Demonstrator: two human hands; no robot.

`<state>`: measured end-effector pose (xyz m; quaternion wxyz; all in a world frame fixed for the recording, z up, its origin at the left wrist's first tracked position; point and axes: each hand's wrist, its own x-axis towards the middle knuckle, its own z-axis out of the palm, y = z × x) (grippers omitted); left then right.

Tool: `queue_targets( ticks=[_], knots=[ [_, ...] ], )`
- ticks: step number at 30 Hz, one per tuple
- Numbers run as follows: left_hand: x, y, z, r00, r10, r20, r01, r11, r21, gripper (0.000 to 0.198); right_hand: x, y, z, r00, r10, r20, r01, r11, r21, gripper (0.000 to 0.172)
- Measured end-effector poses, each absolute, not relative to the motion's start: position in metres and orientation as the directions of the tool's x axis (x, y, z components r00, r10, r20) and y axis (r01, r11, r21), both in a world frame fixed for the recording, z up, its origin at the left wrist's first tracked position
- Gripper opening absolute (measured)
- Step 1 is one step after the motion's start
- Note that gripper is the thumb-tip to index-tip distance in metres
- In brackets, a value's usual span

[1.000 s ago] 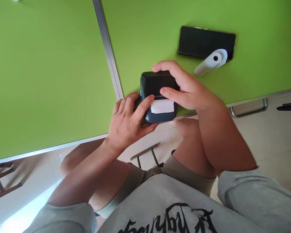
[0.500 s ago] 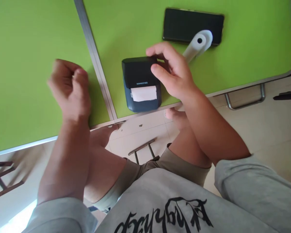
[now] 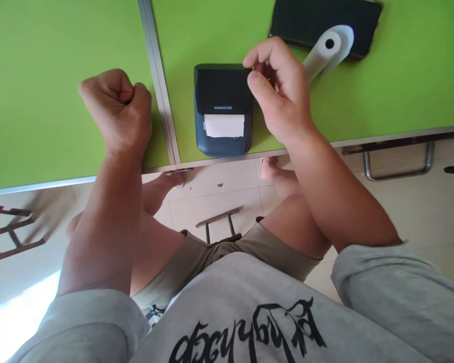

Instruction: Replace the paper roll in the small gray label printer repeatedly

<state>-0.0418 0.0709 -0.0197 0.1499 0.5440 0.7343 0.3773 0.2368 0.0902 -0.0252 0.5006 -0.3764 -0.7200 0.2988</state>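
A small dark printer (image 3: 223,91) stands near the front edge of the green table, its lid down and a strip of white paper (image 3: 224,125) showing at its front slot. My right hand (image 3: 282,91) is beside the printer's right side, fingers curled and apart, holding nothing; the index fingertip is at the top right corner of the lid. Over the left part of the table my left hand (image 3: 119,111) is closed in a fist, and what it holds, if anything, is hidden.
Behind my right hand a partly unrolled white paper roll (image 3: 321,53) lies against a black phone (image 3: 325,22). A metal seam (image 3: 158,75) divides the table (image 3: 60,40) left of the printer. My legs are below the front edge.
My left hand has turned and closed more tightly. My right hand has shifted slightly away from the printer's lid. The view has moved, so the table sits higher.
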Motion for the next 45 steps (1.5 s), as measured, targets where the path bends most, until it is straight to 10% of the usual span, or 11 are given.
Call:
queue_targets(
  ticks=[8, 15, 45],
  knots=[
    [-0.031, 0.074, -0.011, -0.171, 0.922, 0.347, 0.726, -0.120, 0.677, 0.046, 0.233, 0.087, -0.032, -0.210, 0.816, 0.539, 0.151, 0.572, -0.806, 0.047],
    [-0.034, 0.076, -0.013, -0.081, 0.902, 0.423, 0.693, -0.254, 0.674, 0.038, 0.227, 0.086, -0.018, -0.207, 0.822, 0.530, 0.114, 0.558, -0.822, 0.010],
    [-0.033, 0.077, -0.002, -0.032, 0.925, 0.377, 0.708, -0.246, 0.662, 0.039, 0.225, 0.108, -0.034, -0.042, 0.781, 0.624, 0.230, 0.615, -0.754, 0.019]
  ],
)
